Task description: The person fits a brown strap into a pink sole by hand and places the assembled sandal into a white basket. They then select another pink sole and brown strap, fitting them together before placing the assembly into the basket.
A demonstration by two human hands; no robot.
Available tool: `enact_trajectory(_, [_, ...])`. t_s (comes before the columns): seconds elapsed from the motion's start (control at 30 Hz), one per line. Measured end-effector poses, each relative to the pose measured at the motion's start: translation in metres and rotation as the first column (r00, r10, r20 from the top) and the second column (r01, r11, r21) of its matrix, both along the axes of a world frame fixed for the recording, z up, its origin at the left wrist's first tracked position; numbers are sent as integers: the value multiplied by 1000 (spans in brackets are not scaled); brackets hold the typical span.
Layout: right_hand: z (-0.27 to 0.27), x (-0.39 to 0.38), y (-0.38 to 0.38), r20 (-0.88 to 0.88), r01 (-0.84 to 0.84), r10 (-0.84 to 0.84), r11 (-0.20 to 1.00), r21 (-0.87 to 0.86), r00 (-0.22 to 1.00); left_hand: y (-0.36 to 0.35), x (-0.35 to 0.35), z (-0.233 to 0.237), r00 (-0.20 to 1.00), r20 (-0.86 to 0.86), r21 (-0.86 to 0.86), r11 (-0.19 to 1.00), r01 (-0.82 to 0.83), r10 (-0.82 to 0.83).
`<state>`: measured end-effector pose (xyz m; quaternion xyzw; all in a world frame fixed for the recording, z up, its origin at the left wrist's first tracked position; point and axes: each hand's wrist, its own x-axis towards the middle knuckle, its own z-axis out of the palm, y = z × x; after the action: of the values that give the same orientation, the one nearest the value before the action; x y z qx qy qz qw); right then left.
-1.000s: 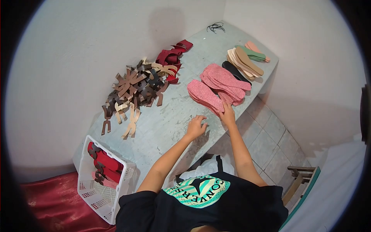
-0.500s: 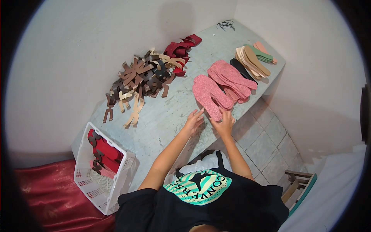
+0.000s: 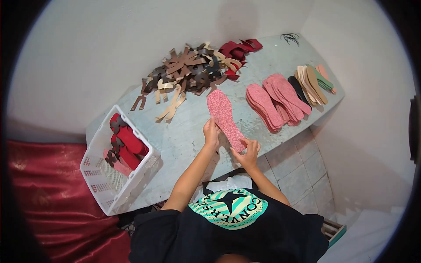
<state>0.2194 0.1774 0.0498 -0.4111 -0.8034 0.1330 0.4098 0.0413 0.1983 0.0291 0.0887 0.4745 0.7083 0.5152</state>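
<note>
A pink patterned shoe sole (image 3: 222, 115) is held up over the table between my two hands, its wide toe end pointing away from me. My left hand (image 3: 211, 133) grips its left edge near the middle. At the narrow heel end, my right hand (image 3: 247, 152) pinches it between thumb and fingers. Just right of the held sole lies a stack of pink soles (image 3: 264, 105), with a further pink stack (image 3: 286, 97) beside it.
Brown, black and beige sandal straps (image 3: 186, 70) form a heap at the back, with red pieces (image 3: 239, 50) adjoining. Black (image 3: 299, 89), tan (image 3: 316, 85) and green soles (image 3: 324, 79) lie far right. A white plastic basket (image 3: 94, 188) holding red sandals (image 3: 131, 148) stands left.
A pink sole has come off the front stack and moved left, lifted by my right hand. My left hand has closed on its edge. The camera view has shifted.
</note>
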Motion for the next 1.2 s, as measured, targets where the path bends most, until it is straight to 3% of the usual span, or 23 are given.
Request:
enact_trajectory(0.03, [0,-3,-1,-1,-19,19,1000,1,1000,-5,-3,6,990,106,18,995,-98,96])
enact_trajectory(0.13, [2,-13,-3,-15,-87,87,996,-34,996,-20,-21,11,974,216,113,988,-102,76])
enact_trajectory(0.27, [0,-31,-6,-26,-162,161,986,-39,987,-44,-23,23,994,87,111,991,-81,71])
enact_trajectory(0.33, [1,-40,-8,-33,-210,208,977,-47,978,-53,-23,22,993,-93,139,989,-58,71])
enact_trajectory(0.43, [-1,-53,-11,-36,-280,279,959,-39,960,-67,-33,19,992,-16,155,980,-122,126])
enact_trajectory(0.7, [3,-84,-14,37,-446,448,893,-58,893,-94,-66,13,962,-41,135,955,-264,272])
enact_trajectory(0.9, [3,-104,-5,-15,-581,584,804,-125,811,-100,-93,9,936,-65,121,933,-338,347])
enact_trajectory(1.03, [-4,-117,6,-66,-601,600,781,-167,798,-101,-104,4,920,-67,114,919,-377,385])
enact_trajectory(1.2, [-14,-136,40,55,-560,572,816,-141,819,-95,-109,5,921,-38,104,918,-382,388])
